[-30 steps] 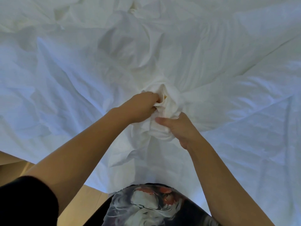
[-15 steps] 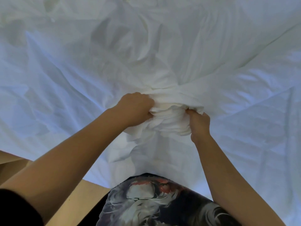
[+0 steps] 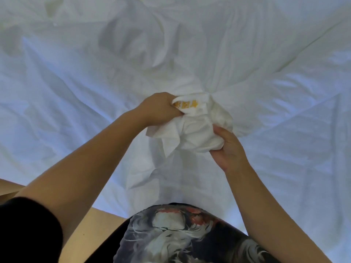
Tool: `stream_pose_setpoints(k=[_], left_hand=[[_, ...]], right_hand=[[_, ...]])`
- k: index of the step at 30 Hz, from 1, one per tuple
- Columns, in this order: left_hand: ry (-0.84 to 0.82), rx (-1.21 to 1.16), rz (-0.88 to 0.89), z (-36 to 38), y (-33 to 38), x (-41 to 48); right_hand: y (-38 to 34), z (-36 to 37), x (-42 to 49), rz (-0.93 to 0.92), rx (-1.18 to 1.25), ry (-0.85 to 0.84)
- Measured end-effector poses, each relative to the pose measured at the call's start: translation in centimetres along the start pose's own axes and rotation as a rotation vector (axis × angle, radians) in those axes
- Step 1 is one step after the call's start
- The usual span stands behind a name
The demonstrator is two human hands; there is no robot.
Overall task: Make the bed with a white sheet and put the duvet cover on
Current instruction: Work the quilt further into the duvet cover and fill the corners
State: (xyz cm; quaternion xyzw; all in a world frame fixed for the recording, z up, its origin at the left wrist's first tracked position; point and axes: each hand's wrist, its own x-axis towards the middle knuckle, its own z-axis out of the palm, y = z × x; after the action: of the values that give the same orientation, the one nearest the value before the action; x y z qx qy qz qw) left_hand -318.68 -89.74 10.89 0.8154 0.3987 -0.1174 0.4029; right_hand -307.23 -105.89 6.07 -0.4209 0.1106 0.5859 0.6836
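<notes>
Soft, cool, even light.
The bedding (image 3: 57,111) reads bluish low down, creamier up top; faint fold shadows, slight blur, wide-angle stretch at edges.

The bunch (image 3: 201,133) you hold is thin white woven cloth, matt and crumpled into soft folds. At the bunch's upper left, a small label (image 3: 187,104) looks like smooth fabric tape printed in yellow-orange. Around the bunch the spread bedding (image 3: 76,82) is the same matt white cloth, creased. Right of the bunch it looks puffier, crossed by stitched quilting lines (image 3: 290,115). Below the bunch your garment (image 3: 180,238) is smooth printed cloth with a faint sheen. Lower left of the bunch, your sleeve (image 3: 28,230) is plain matt black fabric
</notes>
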Motion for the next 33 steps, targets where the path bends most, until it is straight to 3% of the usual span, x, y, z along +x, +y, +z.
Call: stream_pose_setpoints(k=[3, 7, 10, 12, 14, 16, 20, 22, 24, 28, 33], left_hand=[[0.018, -0.137, -0.039, 0.1, 0.9, 0.0], [0.026, -0.218, -0.069, 0.4, 1.0, 0.3], [0.043, -0.286, -0.067, 0.3, 1.1, 0.2], [0.046, -0.225, -0.013, 0.0, 1.1, 0.1], [0.031, -0.132, 0.036, -0.3, 0.7, 0.2], [0.009, -0.084, 0.048, -0.9, 0.2, 0.2], [-0.039, -0.047, 0.02, -1.9, -0.7, 0.2], [-0.067, -0.02, 0.003, -2.0, -0.7, -0.1], [-0.101, 0.109, -0.022, -1.5, -0.3, -0.3], [-0.05, 0.703, -0.015, 1.4, 1.6, -0.5], [0.009, 0.819, 0.003, 4.2, 2.9, 0.0]], right_hand=[[1.1, 0.7, -0.2, 0.004, 0.08, -0.02], [1.7, 1.8, -0.7, -0.04, -0.296, -0.089], [1.8, 2.4, -0.5, -0.081, -0.533, 0.027], [1.6, 2.5, -0.1, -0.049, -0.428, 0.109], [1.2, 2.4, 0.3, 0.052, -0.155, 0.081], [0.7, 1.7, 0.6, 0.096, -0.049, 0.076], [-0.8, -1.1, 1.1, -0.151, -0.473, 0.407], [-0.6, -1.4, 1.7, -0.204, -0.573, 0.535], [0.0, -1.1, 2.6, -0.222, -0.608, 0.569], [0.8, -0.3, 3.1, -0.3, -0.8, 0.504], [0.4, -1.3, 3.8, -0.305, -0.787, 0.576]])
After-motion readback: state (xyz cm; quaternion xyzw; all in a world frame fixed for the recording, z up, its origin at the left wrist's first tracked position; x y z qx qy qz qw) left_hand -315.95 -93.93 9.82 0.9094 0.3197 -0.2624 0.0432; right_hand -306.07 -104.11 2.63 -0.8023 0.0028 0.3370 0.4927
